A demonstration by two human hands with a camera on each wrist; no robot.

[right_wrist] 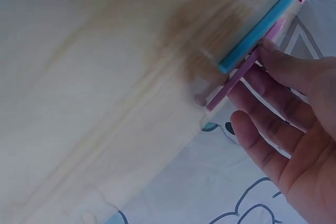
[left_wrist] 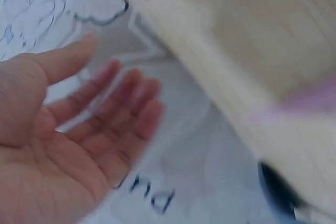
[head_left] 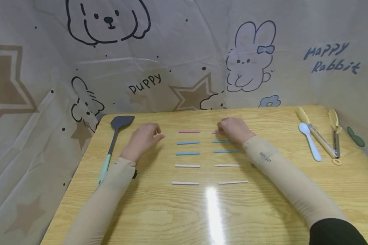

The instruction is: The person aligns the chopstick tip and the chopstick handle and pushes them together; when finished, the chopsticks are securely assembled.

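At the back of the right column, my right hand [head_left: 235, 130] pinches a pink stick [right_wrist: 233, 85] between thumb and fingers, close beside a blue stick [right_wrist: 262, 26]. My left hand [head_left: 144, 139] hovers left of the other pink stick [head_left: 189, 131], fingers relaxed and apart; in the left wrist view the palm [left_wrist: 58, 166] holds nothing. Nearer the front lie blue sticks [head_left: 188, 153] and white sticks [head_left: 187, 166] in two columns. My right hand hides part of the pink stick in the head view.
A spatula [head_left: 112, 144] with a dark head lies at the left edge. On the right are a light blue spoon [head_left: 310, 142], yellow-tipped tongs [head_left: 317, 134] and another yellow-tipped utensil [head_left: 335, 131]. A printed cloth [head_left: 178, 61] hangs behind the table [head_left: 159, 217].
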